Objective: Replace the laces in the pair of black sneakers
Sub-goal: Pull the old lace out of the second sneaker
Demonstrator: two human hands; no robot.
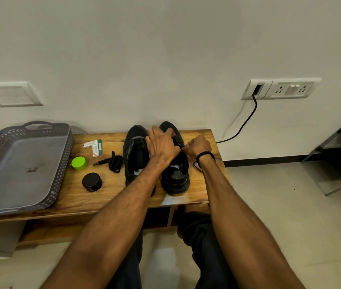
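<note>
Two black sneakers stand side by side on the wooden bench (111, 197), toes toward the wall. My left hand (162, 146) lies over the front of the right sneaker (175, 176), fingers curled round its upper. My right hand (196, 146) is beside that shoe's right flank, its fingers pinching a black lace (196, 166) whose loose part hangs by my wrist. The left sneaker (134, 155) stands untouched. A bundled black lace (113, 161) lies on the bench to its left.
A grey perforated tray (19, 167) fills the bench's left end. Between it and the shoes are a green lid (79, 163), a round black tin (92, 181) and small white packets (93, 146). A black cable (246, 119) hangs from the wall socket at right.
</note>
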